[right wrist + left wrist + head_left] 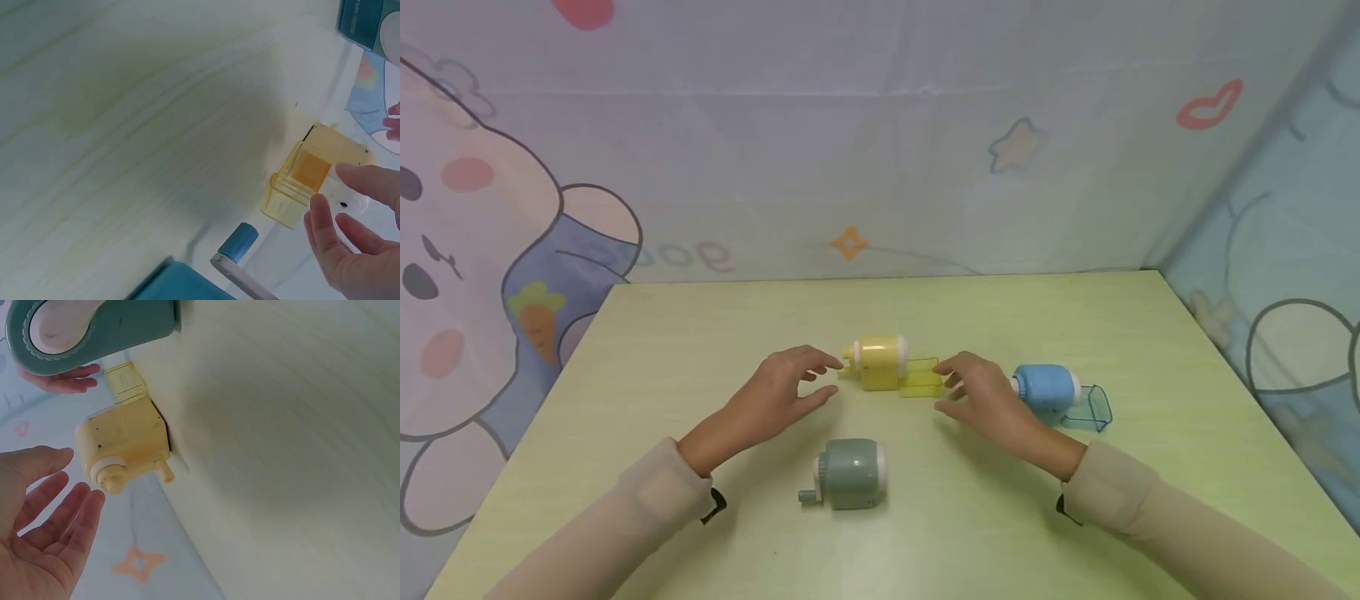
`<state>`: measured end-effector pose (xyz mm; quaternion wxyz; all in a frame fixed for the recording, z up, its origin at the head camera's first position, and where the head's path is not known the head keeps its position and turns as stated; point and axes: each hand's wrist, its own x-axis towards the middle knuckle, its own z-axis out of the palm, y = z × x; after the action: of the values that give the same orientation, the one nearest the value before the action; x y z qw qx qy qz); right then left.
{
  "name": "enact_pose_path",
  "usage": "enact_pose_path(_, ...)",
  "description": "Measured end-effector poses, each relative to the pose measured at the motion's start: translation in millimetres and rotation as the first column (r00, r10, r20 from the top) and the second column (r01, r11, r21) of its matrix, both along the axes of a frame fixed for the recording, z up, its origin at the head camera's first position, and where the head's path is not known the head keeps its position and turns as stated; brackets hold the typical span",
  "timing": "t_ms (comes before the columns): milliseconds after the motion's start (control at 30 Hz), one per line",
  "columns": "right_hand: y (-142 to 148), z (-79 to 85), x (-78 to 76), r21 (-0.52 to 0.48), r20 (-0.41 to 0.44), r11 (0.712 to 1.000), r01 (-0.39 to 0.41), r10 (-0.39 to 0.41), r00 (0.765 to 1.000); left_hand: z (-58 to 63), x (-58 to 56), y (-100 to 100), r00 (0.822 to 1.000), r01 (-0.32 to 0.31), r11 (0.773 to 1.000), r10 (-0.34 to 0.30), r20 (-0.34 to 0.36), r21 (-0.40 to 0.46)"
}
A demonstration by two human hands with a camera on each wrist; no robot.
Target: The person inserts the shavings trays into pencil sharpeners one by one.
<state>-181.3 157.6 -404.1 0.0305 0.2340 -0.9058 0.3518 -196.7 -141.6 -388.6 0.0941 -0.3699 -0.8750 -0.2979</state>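
A yellow crank pencil sharpener (880, 363) stands mid-table, its see-through yellow drawer (921, 379) sticking out to the right. Beside its crank side is my left hand (786, 387), fingers spread in a loose curve with nothing between them. My right hand (981, 396) hovers by the drawer's outer end, thumb and fingers apart; whether a fingertip touches the drawer I cannot tell. Just right of that hand sits a blue pencil sharpener (1047, 386), its clear drawer (1088, 410) pulled out. Nearer to me, a grey-green pencil sharpener (853, 473) has its crank (809, 496) pointing left.
The pale yellow-green table (700, 325) backs onto a hanging printed cloth (880, 167) with cartoon pictures. Another patterned cloth (1285, 250) hangs along the right side. The grey-green sharpener lies between my forearms.
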Motion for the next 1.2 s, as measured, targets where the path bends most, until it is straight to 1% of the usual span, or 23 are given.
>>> enact_pose_path(167, 0, -1.1, -7.2, -0.011, -0.019, 1.000, 0.019, -0.019, 1.000, -0.1, -7.0, 1, 1.000, 0.001, 1.000, -0.001, 0.000, 0.008)
enact_pose_path(267, -1, -0.9, -10.4, -0.021, 0.000, 1.000, 0.022, -0.022, 1.000, 1.9, -11.6, 4, 1.000, -0.004, 1.000, 0.005, -0.008, 0.019)
enact_pose_path(433, -5, -2.4, -16.1, 0.003, 0.042, 0.999, 0.035, -0.035, 0.998, 3.2, -19.1, 12, 1.000, -0.004, 1.000, 0.003, 0.004, 0.031)
enact_pose_path(667, -7, -7.0, -24.7, 0.050, 0.051, 0.998, 0.036, -0.039, 0.998, 4.4, -25.0, 25, 1.000, -0.004, 1.000, 0.004, 0.002, 0.015)
enact_pose_path(900, -9, -9.5, -29.7, 0.071, 0.078, 0.997, 0.023, -0.029, 0.997, -0.8, -30.0, 34, 1.000, -0.013, 1.000, 0.013, -0.008, -0.004)
enact_pose_path(1067, -11, -11.4, -32.1, 0.103, 0.086, 0.994, 0.030, -0.038, 0.996, -7.2, -33.2, 36, 1.000, -0.019, 1.000, 0.019, -0.021, -0.013)
enact_pose_path(1200, -11, -11.1, -32.1, 0.097, 0.105, 0.995, 0.029, -0.039, 0.994, -9.6, -34.6, 37, 0.999, -0.032, 0.999, 0.031, -0.032, -0.021)
